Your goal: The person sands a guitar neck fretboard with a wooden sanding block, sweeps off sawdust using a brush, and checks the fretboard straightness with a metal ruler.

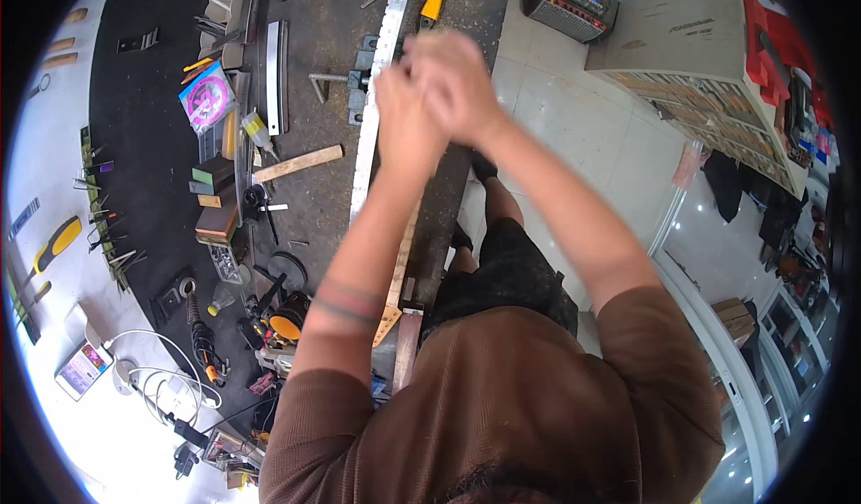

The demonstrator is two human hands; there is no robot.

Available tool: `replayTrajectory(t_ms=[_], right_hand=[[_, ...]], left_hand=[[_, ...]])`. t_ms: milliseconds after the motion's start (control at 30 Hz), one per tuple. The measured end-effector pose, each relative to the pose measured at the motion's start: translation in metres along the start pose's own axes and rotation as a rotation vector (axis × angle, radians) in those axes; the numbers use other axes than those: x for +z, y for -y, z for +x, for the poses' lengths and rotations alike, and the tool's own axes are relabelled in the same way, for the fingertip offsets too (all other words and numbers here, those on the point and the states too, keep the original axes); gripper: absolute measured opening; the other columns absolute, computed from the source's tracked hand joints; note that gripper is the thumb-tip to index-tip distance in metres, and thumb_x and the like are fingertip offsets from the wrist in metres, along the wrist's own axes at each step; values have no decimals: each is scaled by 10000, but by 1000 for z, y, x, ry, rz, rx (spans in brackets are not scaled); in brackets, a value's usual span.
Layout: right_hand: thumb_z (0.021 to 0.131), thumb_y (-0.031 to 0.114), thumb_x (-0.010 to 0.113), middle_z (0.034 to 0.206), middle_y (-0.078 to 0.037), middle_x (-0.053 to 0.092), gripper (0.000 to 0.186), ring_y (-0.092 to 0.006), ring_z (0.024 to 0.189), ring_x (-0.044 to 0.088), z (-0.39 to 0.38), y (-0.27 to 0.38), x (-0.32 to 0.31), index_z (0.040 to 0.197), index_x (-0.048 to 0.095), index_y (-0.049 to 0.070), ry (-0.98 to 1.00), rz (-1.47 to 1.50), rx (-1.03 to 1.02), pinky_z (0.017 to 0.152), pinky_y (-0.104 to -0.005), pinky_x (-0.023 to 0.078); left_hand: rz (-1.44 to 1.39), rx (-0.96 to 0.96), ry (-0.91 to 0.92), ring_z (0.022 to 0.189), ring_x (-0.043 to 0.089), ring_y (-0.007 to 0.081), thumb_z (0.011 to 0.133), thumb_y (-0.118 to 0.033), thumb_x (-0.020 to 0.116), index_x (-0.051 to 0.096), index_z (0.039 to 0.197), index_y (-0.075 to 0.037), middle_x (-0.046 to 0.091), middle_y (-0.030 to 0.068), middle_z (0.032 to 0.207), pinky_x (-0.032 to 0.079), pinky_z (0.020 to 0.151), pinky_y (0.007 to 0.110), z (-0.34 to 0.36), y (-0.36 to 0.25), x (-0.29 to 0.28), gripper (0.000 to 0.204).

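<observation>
Both hands are bunched together over the bench [314, 208] — left hand [405, 127] on the strip side, right hand [459, 87] overlapping it from the right. Fingers are curled and motion-blurred; can't tell how tight the grip is or whether anything sits inside it.

Notched metal strip [369, 141] lies just left of the grip, long axis running from beyond the hands back toward the body, its near end meeting the left forearm in view. Left hand is nearer; can't confirm contact. Long wooden piece [405, 251] shows bodyward of the grip, partly under the left forearm, roughly in line with the strip, wide end closest to the torso.

Clamp [357, 109] is left of the grip, against the strip. Yellow-handled tool [435, 2] is just beyond the hands. Wooden stick [299, 163] is farther left, angled.

Markings: small dark print on the strip, illegible; pink round graphic on a packet [207, 98] well left — no wording I can report.
</observation>
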State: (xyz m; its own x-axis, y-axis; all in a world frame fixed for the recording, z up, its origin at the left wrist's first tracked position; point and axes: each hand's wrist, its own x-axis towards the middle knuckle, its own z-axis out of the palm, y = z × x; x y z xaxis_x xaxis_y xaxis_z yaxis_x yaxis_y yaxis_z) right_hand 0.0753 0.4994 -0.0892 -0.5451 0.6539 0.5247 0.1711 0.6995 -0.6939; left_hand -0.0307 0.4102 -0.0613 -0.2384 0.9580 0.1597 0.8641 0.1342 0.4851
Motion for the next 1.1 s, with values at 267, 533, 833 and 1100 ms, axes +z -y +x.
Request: replayTrajectory(t_ms=[267,533,833,1100], right_hand=[[923,176,677,1365,-150,756,92,-364,1404,653,-42,32,10,995,674,118,122,-23,98,1271,-600,381],[998,165,609,1420,-137,763,93,-352,1413,658,53,-57,-8,1042,674,115,73,-10,-33,1279,-622,366],[981,235,644,1403,-119,761,105,-352,1440,643,-54,60,8,1008,670,137,162,52,135,1272,-585,375],[1020,171,614,1401,-126,757,112,-361,1430,635,29,-46,2,1082,685,110,107,-61,-31,1261,-623,369]], left_hand=[[-50,5,47,1106,586,431,967,-138,725,729,1297,-5,621,235,1115,486,1008,526,-48,10,0,356],[25,59,-144,1104,574,455,934,-86,690,686,1148,70,594,270,1127,494,991,555,67,5,18,265],[-38,-51,54,1066,585,423,982,-165,720,734,1356,-29,623,243,1129,480,974,528,-73,6,-15,398],[25,13,-112,1109,591,467,946,-105,709,717,1141,76,620,275,1168,508,942,557,42,15,26,266]])
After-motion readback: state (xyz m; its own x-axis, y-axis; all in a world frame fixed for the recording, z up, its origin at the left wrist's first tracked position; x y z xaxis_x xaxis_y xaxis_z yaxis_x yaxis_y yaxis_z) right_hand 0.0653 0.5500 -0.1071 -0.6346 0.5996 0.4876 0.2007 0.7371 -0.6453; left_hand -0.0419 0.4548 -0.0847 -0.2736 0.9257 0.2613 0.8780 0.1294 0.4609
